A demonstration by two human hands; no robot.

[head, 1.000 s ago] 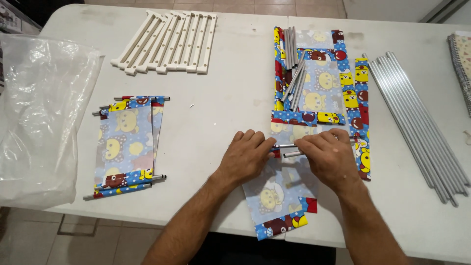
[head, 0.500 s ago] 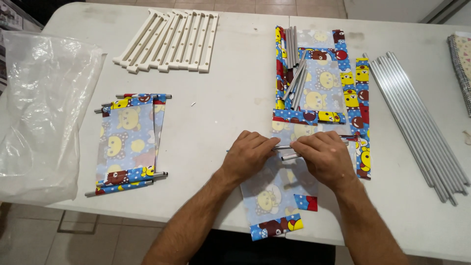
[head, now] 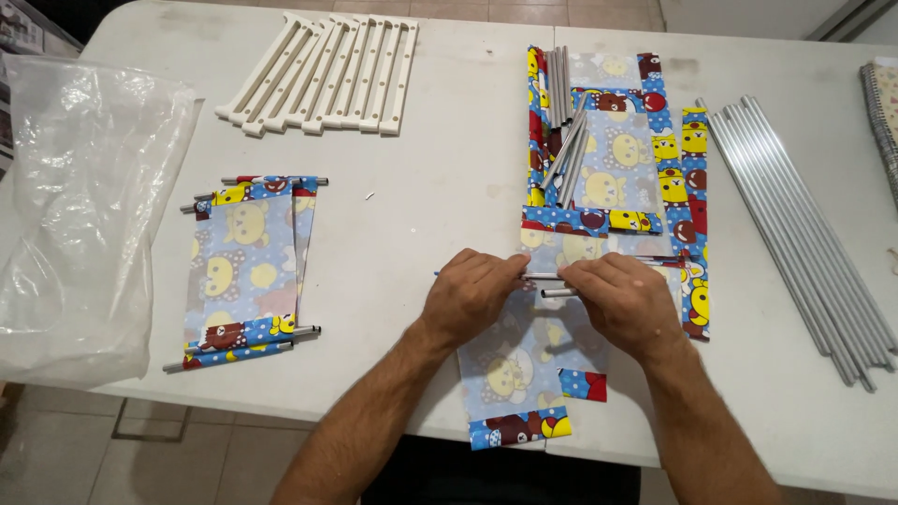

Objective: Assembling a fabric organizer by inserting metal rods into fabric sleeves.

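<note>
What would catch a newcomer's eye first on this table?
Probably the bright cartoon-print fabric panel at the table's near edge, where the left hand and right hand pinch a thin silver metal rod at its top. More printed fabric lies beyond, and long silver tubes lie at right.

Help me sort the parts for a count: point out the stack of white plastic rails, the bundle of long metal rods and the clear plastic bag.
white plastic rails (head: 323,70), head view, middle of the stack.
long metal rods (head: 795,224), head view, mid-length of the bundle.
clear plastic bag (head: 79,215), head view, centre of the bag.
</note>
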